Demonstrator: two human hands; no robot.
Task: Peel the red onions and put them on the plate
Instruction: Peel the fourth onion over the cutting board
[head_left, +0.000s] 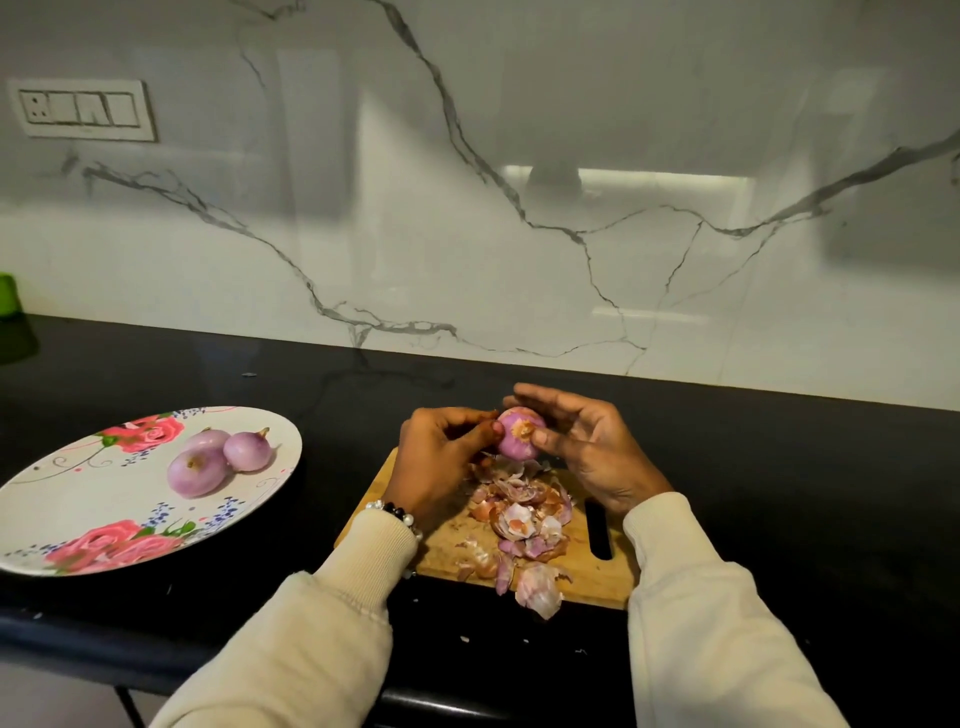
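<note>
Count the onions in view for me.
4: three peeled onions touching on the plate, one onion held in both hands above the board.

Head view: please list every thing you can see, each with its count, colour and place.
peeled onions: three, pale purple, on the plate
plate: one, white with pink roses, left on the counter
onion in hand: one, pink-purple, above the board
onion skins: a pile, reddish and white, on the board
cutting board: one, wooden, centre
counter: black
switch panel: one, white, on the marble wall
green object: one, far left edge
bracelet: beaded, on the left wrist
left hand: pinches the onion
right hand: holds the onion
</note>
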